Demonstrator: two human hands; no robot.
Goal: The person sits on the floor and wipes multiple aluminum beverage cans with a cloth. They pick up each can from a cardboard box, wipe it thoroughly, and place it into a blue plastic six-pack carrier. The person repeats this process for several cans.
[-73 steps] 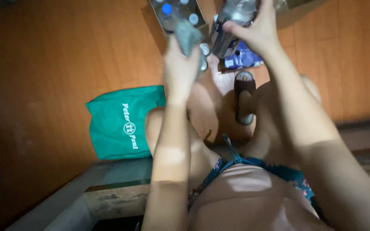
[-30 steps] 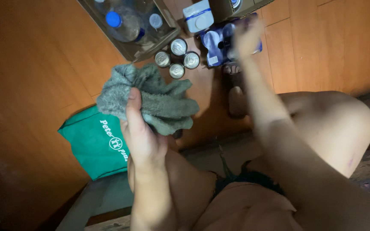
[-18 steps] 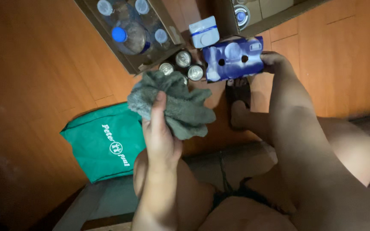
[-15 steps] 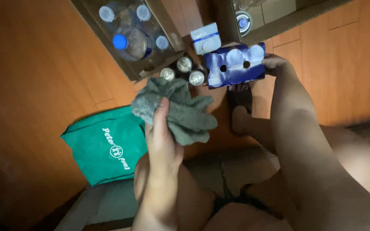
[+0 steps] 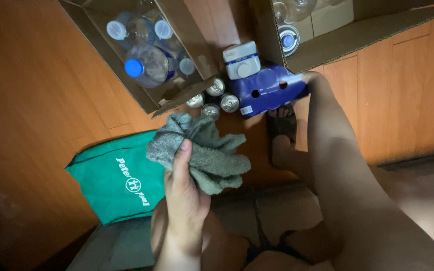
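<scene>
Between the thumb and curled fingers of the left hand (image 5: pixel 183 193) a crumpled grey cloth (image 5: pixel 202 150) was bunched, the thumb pressed flat over its near edge and the loose folds spilling out to the right above the person's knee. The right hand (image 5: pixel 311 79) reached further out, down to the floor, its fingers closed on the right end of a blue multipack (image 5: pixel 264 90) with two round holes in its top; how far the fingers wrapped under the pack could not be told, since the wrist hid them.

Just beside the pack's left end stood a cluster of silver cans (image 5: pixel 213 98), and touching its upper edge sat a small white box (image 5: pixel 241 59) with a blue band. Beyond the cans lay an open cardboard box (image 5: pixel 146 98) holding clear plastic bottles (image 5: pixel 146 62) with blue and white caps. A second cardboard box (image 5: pixel 327 42) stood open to the right, above the right hand, with what seemed to be glass jars inside, though the dim light left that unsure.

Below the pack a foot in a dark sandal (image 5: pixel 282 125) rested on the wooden floor (image 5: pixel 41 100). A green tote bag (image 5: pixel 121 175) lay flat on the floor to the left of the left hand, near the cloth but apart from it.
</scene>
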